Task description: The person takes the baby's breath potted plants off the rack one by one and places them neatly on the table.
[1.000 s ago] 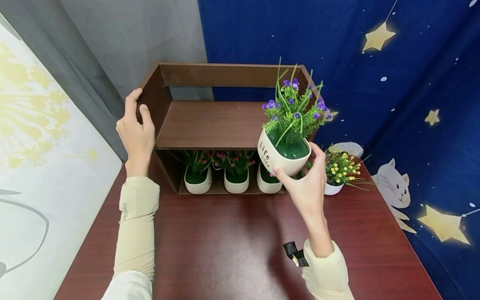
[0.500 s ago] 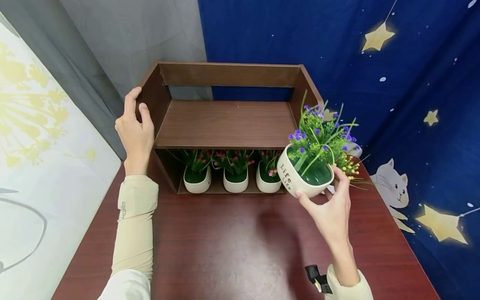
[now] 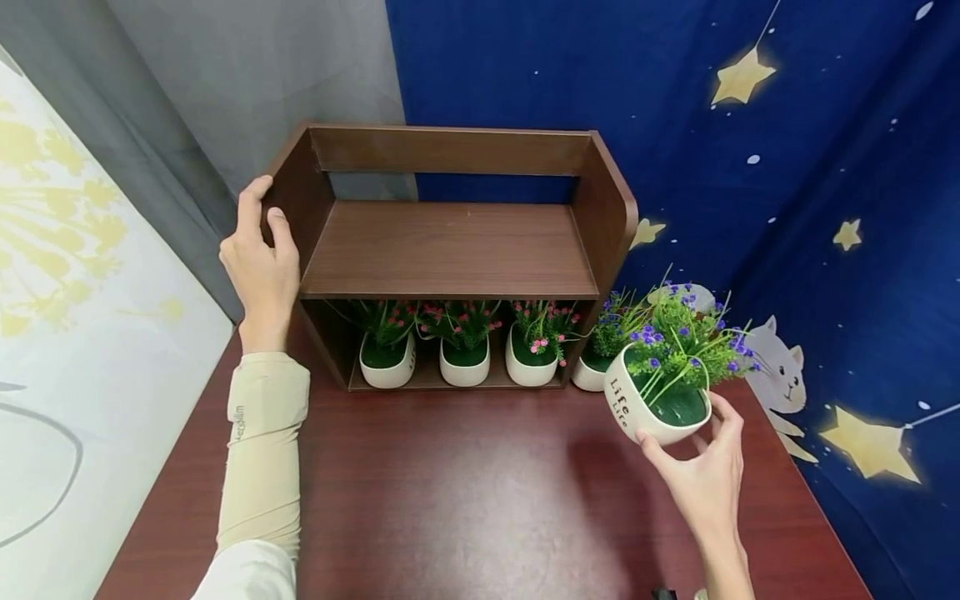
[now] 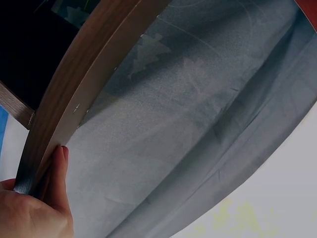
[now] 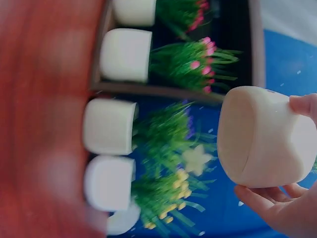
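My right hand (image 3: pixel 705 475) grips a potted plant (image 3: pixel 652 417) by its pot, thumb on the near side and fingers round the right. The cream pot has "Life" lettering and green leaves with small purple flowers. It is tilted and raised over the table, right of the brown wooden shelf (image 3: pixel 457 250). In the right wrist view the pot's underside (image 5: pixel 235 134) shows. My left hand (image 3: pixel 262 275) holds the front edge of the shelf's left side panel; in the left wrist view, that panel (image 4: pixel 74 89) lies between thumb and fingers.
Three pots with pink-red flowers, one the right-hand pot (image 3: pixel 531 367), line the lower shelf. Beside the shelf's right wall stand another purple-flowered pot (image 3: pixel 591 377) and a yellow-flowered pot (image 5: pixel 111 183). The red-brown table (image 3: pixel 465 500) extends in front; curtains (image 3: pixel 510 75) hang behind.
My right hand has carried the purple-flowered plant right, down and nearer, from before the upper shelf to the shelf's right side. My left hand has kept its hold on the side panel.
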{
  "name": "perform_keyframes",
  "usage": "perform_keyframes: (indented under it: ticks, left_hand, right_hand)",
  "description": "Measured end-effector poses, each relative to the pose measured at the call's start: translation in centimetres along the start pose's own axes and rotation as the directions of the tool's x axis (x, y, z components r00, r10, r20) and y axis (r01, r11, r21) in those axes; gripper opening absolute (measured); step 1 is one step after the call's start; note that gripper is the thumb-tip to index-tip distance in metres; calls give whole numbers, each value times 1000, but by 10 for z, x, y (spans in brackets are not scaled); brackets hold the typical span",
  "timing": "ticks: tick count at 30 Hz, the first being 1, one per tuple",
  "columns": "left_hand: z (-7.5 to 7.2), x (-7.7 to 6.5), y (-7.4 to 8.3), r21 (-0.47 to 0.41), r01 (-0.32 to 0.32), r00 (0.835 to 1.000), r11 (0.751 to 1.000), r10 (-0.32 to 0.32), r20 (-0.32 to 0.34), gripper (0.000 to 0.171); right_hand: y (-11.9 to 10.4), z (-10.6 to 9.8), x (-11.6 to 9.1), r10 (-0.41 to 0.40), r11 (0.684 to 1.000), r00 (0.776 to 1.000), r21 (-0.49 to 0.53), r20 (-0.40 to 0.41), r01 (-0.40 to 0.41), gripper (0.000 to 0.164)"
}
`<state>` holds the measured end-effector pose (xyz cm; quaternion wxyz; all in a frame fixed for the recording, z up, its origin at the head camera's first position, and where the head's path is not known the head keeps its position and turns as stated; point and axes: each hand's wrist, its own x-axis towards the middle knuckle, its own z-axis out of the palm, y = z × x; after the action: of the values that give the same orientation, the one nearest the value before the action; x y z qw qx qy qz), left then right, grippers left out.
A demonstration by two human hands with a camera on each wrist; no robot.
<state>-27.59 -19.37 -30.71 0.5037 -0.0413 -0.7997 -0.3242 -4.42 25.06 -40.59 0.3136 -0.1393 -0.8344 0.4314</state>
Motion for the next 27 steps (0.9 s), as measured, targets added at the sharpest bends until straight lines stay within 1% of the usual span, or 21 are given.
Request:
perform_keyframes:
  ticks: [7,10,14,15,16,19,23,27]
  left_hand:
    - [-1,0,1,-8,1,1000,1000,-1,-6,35]
    - [0,0,1,-7,-13,1000,1000,13,-13,35]
    - [2,0,1,-10,-15,1000,1000,15,-25,34]
    - [3,0,1,-12,-7,1000,1000,6,-24,34]
    - [3,1,0,-10,-15,1000,1000,15,-27,34]
    - [3,0,0,-13,-15,1000,1000,14,-27,34]
    - [1,0,1,-8,-14,1000,1000,14,-20,35]
    - [0,0,1,1,-7,1000,1000,7,-7,36]
  right_hand:
    - [37,-2,-5,72,995,997,-72,-28,-74,89]
    - [53,-3,-6,103,990,994,-93,-42,-106,88]
    - [72,-5,-6,144,982,988,-117,-56,-150,86]
    - [77,-7,-6,155,979,986,-123,-60,-161,86]
    - [81,-8,-5,165,976,984,-130,-64,-172,86]
    - [95,-12,-2,192,970,978,-137,-84,-202,85]
    - [114,-15,6,189,964,975,-164,-117,-207,83]
    - [132,-18,20,175,962,976,-189,-127,-197,82]
